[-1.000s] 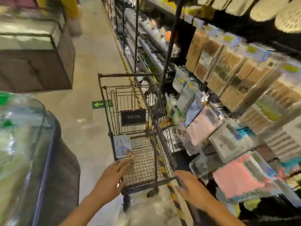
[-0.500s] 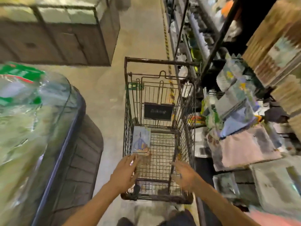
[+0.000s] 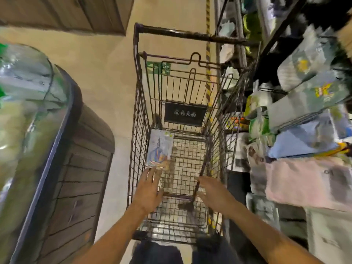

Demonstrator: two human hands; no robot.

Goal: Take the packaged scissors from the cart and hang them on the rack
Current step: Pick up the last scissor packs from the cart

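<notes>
A dark wire shopping cart [image 3: 141, 103] stands right below me in the aisle. A flat pack of scissors [image 3: 159, 149] with a pale blue card leans against the cart's left wall, down on the mesh floor. My left hand [image 3: 149, 189] reaches into the cart, fingers spread, its fingertips just short of the pack's lower edge. My right hand [image 3: 213, 193] hovers open inside the cart near the right wall and holds nothing. The rack [image 3: 270, 40] of hanging goods rises on the right.
Packaged goods [image 3: 308, 180] hang crowded along the right, close to the cart's side. A large bin with a dark rim [image 3: 57, 141] and plastic-wrapped contents stands on the left. Bare floor [image 3: 106, 69] lies between the bin and the cart.
The view has tilted down over the cart. Both hands have moved in above the cart's basket, and the left hand has come closer to the scissors pack.
</notes>
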